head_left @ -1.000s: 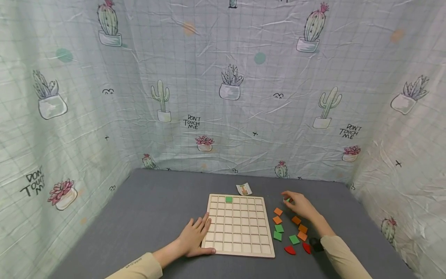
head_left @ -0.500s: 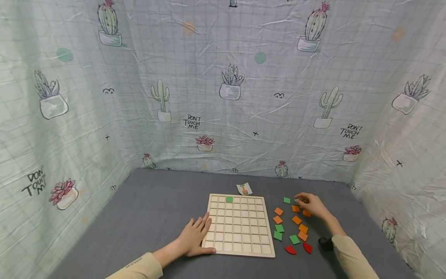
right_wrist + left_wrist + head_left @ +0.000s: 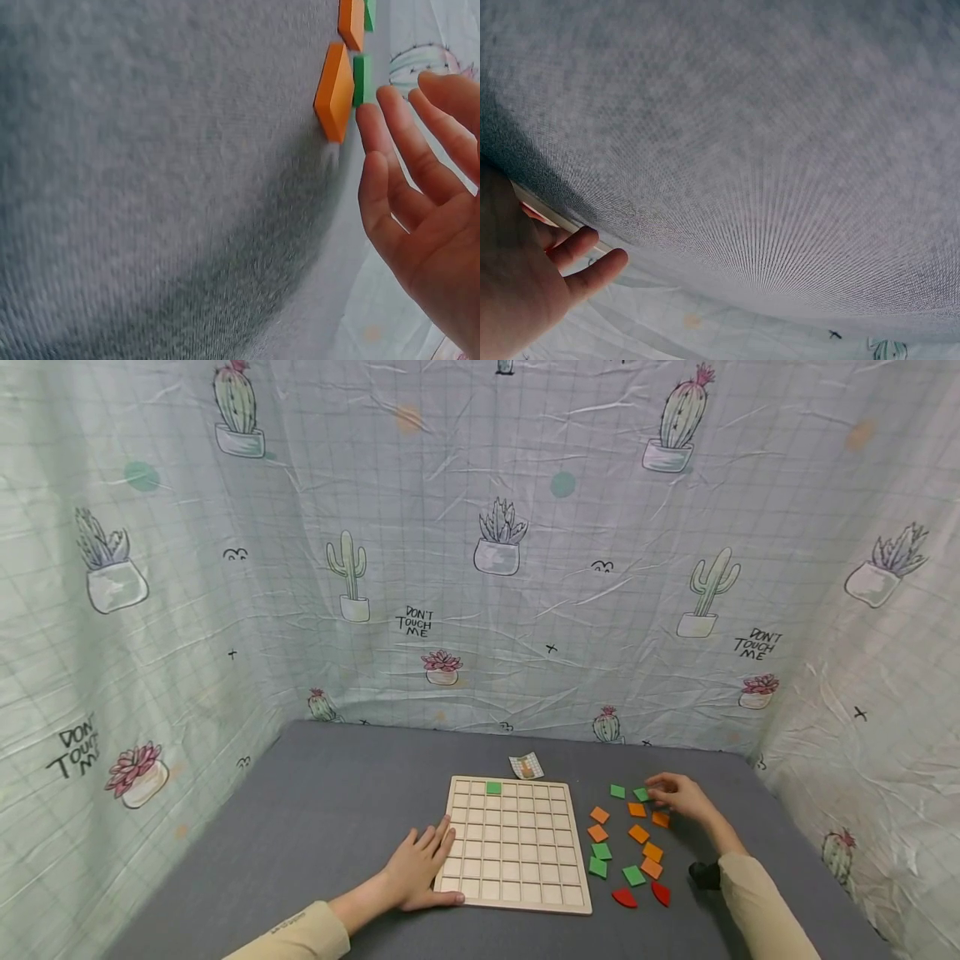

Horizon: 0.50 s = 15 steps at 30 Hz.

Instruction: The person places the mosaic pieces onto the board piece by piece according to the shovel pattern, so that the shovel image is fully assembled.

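A pale wooden grid board (image 3: 519,841) lies on the grey table, with one green square tile (image 3: 493,788) in its far row. My left hand (image 3: 420,867) rests along the board's left side, fingers spread and thumb at the near left corner. In the left wrist view the fingers (image 3: 592,274) lie against the board's edge. To the right of the board, my right hand (image 3: 682,799) is beside a green tile (image 3: 641,795). In the right wrist view its fingers are loosely bent, apart, with nothing between them; an orange tile (image 3: 335,94) lies near the fingertips.
Several loose orange tiles (image 3: 639,833) and green tiles (image 3: 633,876) lie right of the board. Two red quarter-round pieces (image 3: 625,898) are nearer the front. Behind the board lies a small printed card (image 3: 526,767). A cactus-print curtain (image 3: 480,635) surrounds the table.
My right hand has moved right from the far green tile, leaving it on the table, then drew slightly away from a second green tile. My left hand has stayed put.
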Motion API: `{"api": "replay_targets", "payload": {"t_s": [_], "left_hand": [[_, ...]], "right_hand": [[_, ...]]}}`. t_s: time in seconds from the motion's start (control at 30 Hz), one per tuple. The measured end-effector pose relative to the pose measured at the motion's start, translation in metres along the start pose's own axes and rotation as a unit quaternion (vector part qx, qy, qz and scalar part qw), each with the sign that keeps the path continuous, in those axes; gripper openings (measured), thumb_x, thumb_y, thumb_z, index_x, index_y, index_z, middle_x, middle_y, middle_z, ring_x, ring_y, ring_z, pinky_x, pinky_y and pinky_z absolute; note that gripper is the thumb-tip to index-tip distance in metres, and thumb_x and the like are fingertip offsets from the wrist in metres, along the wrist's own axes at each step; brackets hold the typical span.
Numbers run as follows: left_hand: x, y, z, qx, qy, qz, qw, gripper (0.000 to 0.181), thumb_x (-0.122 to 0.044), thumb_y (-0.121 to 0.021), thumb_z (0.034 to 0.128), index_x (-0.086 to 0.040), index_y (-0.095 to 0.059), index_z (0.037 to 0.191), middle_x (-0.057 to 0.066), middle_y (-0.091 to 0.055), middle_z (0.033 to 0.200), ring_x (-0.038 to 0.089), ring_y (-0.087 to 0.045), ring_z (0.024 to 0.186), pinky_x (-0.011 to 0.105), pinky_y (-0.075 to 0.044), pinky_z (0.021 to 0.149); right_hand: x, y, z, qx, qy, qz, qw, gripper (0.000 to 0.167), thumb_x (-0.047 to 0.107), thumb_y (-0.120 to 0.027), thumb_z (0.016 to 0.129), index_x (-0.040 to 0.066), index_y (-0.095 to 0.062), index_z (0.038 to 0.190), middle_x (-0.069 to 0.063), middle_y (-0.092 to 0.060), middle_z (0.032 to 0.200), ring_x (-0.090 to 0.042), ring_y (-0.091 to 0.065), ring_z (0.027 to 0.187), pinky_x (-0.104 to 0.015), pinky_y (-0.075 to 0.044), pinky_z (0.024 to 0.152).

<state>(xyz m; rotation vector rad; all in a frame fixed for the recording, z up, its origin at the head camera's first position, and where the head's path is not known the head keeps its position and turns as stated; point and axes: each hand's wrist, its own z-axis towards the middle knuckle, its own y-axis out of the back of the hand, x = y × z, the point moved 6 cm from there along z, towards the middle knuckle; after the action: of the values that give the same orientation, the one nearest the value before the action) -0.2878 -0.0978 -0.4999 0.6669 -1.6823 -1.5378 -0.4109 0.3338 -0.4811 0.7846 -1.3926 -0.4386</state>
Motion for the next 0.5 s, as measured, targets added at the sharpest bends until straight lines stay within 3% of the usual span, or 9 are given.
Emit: {"api": "replay_targets", "payload": {"t_s": [0.17,0.5], "left_hand": [[0.001,-0.002,0.002,0.002,0.001,0.003,1.0000,0.097,-0.078,-0.024,0.0763,-0.004,-0.029,0.139,0.016,-0.023,0.147,0.027,-0.039,0.127,0.047,-0.034,0.097],[0.002,-0.003,0.001,0.002,-0.003,-0.001,1.0000,0.097,-0.077,-0.025,0.0766,-0.003,-0.029,0.139,0.017,-0.023,0.147,0.028,-0.039,0.127,0.047,-0.034,0.096]], "right_hand": [[-0.012,0.003,0.001,0.022,-0.021,0.027,0.9992,0.039,0.017,-0.053,0.090,-0.011,-0.049,0.118,-0.025,-0.062,0.102,-0.016,-0.062,0.075,-0.030,-0.046,0.061],[-0.018,0.003,-0.002,0.057,-0.065,0.042,0.9953,0.046,0.016,-0.054,0.088,-0.010,-0.043,0.124,-0.009,-0.064,0.089,-0.012,-0.057,0.071,-0.029,-0.045,0.061]]}}
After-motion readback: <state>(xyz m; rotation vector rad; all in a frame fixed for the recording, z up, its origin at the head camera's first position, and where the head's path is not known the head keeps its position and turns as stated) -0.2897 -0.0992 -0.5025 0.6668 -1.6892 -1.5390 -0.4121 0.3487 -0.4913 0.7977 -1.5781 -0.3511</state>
